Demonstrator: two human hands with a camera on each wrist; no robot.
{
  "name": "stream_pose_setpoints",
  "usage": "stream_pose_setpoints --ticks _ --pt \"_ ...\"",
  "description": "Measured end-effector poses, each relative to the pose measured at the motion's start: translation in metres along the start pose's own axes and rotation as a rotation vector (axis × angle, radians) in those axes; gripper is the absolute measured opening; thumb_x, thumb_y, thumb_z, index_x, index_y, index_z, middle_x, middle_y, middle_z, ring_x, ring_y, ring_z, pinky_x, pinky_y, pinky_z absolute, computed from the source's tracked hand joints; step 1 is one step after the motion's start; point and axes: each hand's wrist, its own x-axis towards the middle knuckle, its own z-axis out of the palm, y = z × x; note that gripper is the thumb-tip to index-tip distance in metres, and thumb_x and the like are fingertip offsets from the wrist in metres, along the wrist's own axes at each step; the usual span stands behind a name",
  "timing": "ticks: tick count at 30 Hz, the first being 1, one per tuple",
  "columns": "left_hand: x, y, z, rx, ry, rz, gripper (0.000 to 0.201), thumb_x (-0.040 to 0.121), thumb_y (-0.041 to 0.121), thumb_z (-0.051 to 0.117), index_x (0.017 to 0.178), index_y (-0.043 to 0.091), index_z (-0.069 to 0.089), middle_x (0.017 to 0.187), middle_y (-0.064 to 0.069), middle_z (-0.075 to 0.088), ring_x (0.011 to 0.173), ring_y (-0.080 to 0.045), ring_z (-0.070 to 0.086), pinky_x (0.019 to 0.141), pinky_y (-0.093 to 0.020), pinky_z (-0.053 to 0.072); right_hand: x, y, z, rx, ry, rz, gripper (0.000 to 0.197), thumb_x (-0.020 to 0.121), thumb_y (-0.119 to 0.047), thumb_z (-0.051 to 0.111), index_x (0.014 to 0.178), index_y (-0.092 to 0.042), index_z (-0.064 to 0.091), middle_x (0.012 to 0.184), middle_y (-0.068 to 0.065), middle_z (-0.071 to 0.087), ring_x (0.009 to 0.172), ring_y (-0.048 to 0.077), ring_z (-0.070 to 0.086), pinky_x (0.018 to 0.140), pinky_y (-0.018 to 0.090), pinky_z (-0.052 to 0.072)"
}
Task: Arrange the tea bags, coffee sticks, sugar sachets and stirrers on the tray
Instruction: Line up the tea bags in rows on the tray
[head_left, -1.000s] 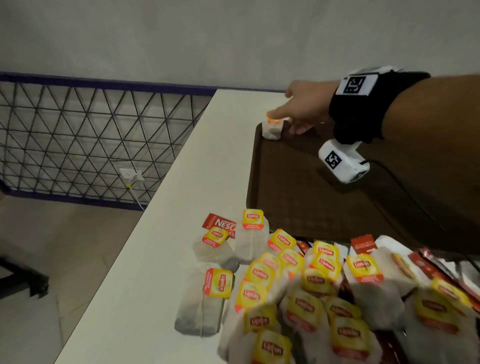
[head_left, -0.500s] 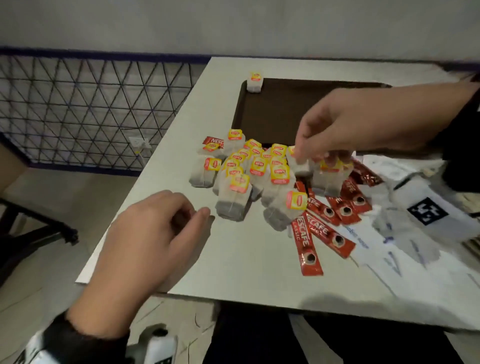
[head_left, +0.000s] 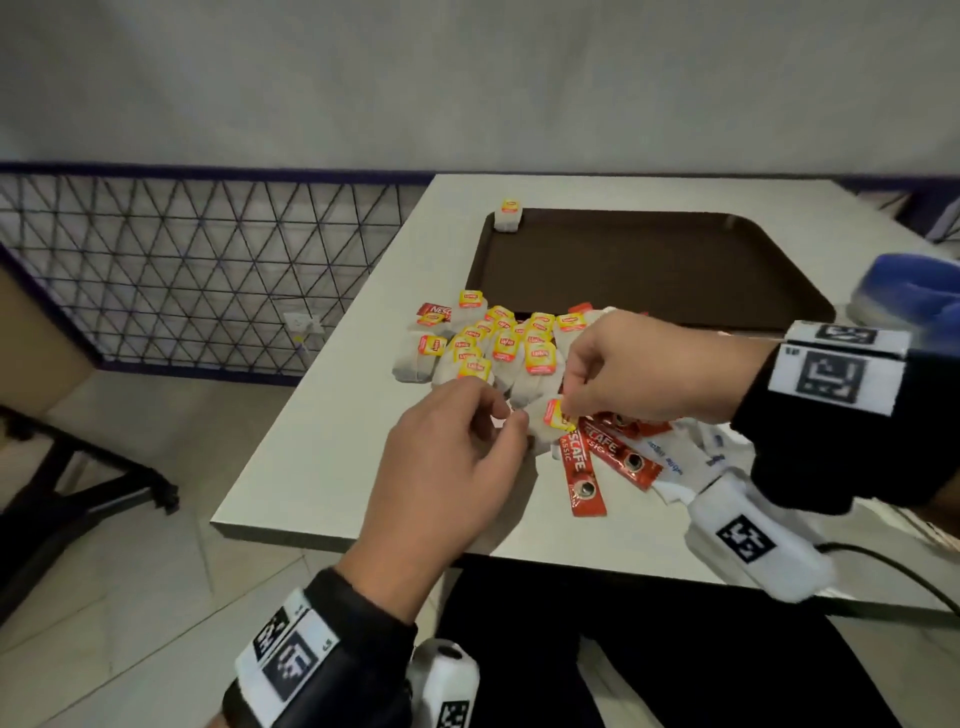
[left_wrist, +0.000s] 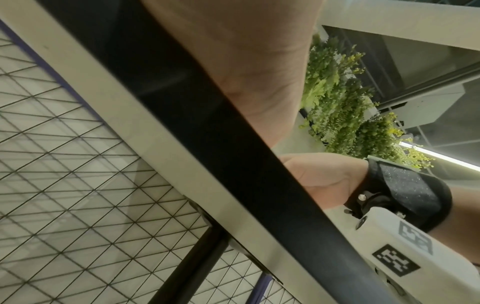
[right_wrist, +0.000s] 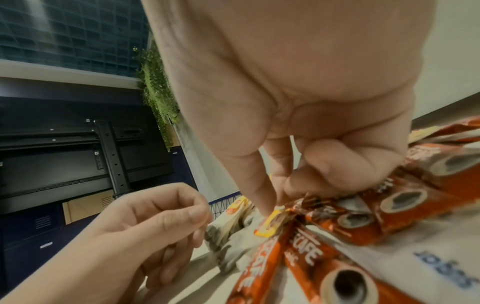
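Your right hand (head_left: 631, 366) pinches the yellow tag of a tea bag (head_left: 543, 428) at the near edge of the pile of tea bags (head_left: 493, 348) on the desk (head_left: 322, 467). Your left hand (head_left: 452, 467) is beside it, thumb and forefinger pressed together at the bag's edge. Red coffee sticks (head_left: 587, 467) lie just right. One tea bag (head_left: 508, 215) stands in the brown tray's (head_left: 649, 260) far left corner.

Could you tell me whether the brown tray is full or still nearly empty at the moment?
Nearly empty: the tray holds one tea bag at its far left corner; its visible surface is otherwise bare.
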Motion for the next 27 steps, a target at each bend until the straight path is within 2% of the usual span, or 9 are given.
stream_pose_setpoints --ticks 2,7,9,12,15,18,21,24,27 --pt "-0.003 -0.001 -0.002 0.021 -0.006 0.012 0.012 0.091 0.039 0.065 0.085 0.029 0.061 0.076 0.012 0.06 0.074 -0.007 0.057 0.064 -0.034 0.05 -0.002 0.0 0.003 0.013 0.017 -0.023 0.012 0.091 -0.032 0.075 0.083 -0.023 0.075 0.084 -0.002 0.075 0.079 0.015 0.072 0.072 0.034 0.062" --pt "-0.004 0.001 0.002 0.159 -0.085 0.026 0.018 0.09 0.05 0.06 0.095 0.033 0.062 0.089 0.015 0.059 0.082 -0.005 0.056 0.07 -0.03 0.052 -0.006 -0.003 0.006 -0.002 0.026 0.022 0.035 0.085 -0.05 0.076 0.083 -0.015 0.077 0.079 0.003 0.076 0.073 0.019 0.073 0.061 0.031 0.056" --pt "-0.003 0.002 0.004 0.23 -0.127 0.019 0.024 0.09 0.054 0.056 0.098 0.033 0.063 0.091 0.015 0.058 0.083 -0.006 0.056 0.073 -0.032 0.053 -0.007 -0.006 0.008 -0.017 0.003 0.031 0.035 0.082 -0.051 0.078 0.081 -0.015 0.077 0.077 0.004 0.076 0.07 0.02 0.072 0.061 0.031 0.055" --pt "-0.002 0.003 0.005 0.274 -0.177 0.003 0.032 0.09 0.057 0.055 0.107 0.032 0.066 0.095 0.015 0.057 0.086 -0.007 0.057 0.076 -0.03 0.055 -0.008 -0.009 0.012 -0.049 -0.025 0.03 0.025 0.085 -0.042 0.079 0.086 -0.018 0.075 0.082 0.004 0.076 0.077 0.019 0.074 0.069 0.033 0.059" --pt "-0.001 0.003 0.004 0.276 -0.187 0.001 0.035 0.09 0.058 0.055 0.111 0.033 0.066 0.1 0.015 0.058 0.088 -0.006 0.057 0.078 -0.028 0.055 -0.008 -0.011 0.014 -0.005 -0.012 0.01 0.014 0.086 -0.033 0.08 0.087 -0.022 0.071 0.082 0.0 0.073 0.074 0.015 0.072 0.062 0.029 0.054" --pt "-0.001 0.002 0.003 0.275 -0.17 0.025 0.029 0.09 0.057 0.056 0.103 0.032 0.065 0.095 0.014 0.058 0.085 -0.008 0.057 0.075 -0.032 0.055 -0.012 -0.01 0.015 0.101 -0.003 -0.044 0.014 0.085 -0.026 0.082 0.087 -0.021 0.069 0.079 -0.004 0.065 0.067 0.011 0.063 0.059 0.027 0.049" --pt "-0.002 0.001 0.003 0.26 -0.158 0.04 0.027 0.09 0.056 0.058 0.099 0.031 0.064 0.093 0.013 0.057 0.083 -0.008 0.056 0.073 -0.033 0.054 -0.015 -0.009 0.015 0.181 0.005 -0.123 0.012 0.084 -0.018 0.082 0.085 -0.019 0.07 0.08 0.001 0.071 0.072 0.016 0.067 0.067 0.034 0.058" --pt "-0.005 0.0 0.003 0.209 -0.121 0.064 0.027 0.09 0.054 0.06 0.101 0.031 0.065 0.095 0.014 0.057 0.084 -0.007 0.055 0.073 -0.03 0.053 -0.016 -0.006 0.013 0.235 0.034 -0.16 0.015 0.084 -0.013 0.083 0.085 -0.019 0.069 0.08 0.004 0.073 0.069 0.016 0.068 0.069 0.035 0.058" --pt "-0.009 -0.001 0.001 0.076 -0.005 0.105 0.025 0.089 0.043 0.07 0.107 0.026 0.067 0.102 0.013 0.058 0.088 -0.004 0.056 0.075 -0.022 0.05 -0.019 -0.005 0.008 0.31 0.049 -0.172 0.02 0.084 -0.013 0.083 0.093 -0.023 0.068 0.082 0.004 0.075 0.073 0.03 0.072 0.073 0.056 0.061"
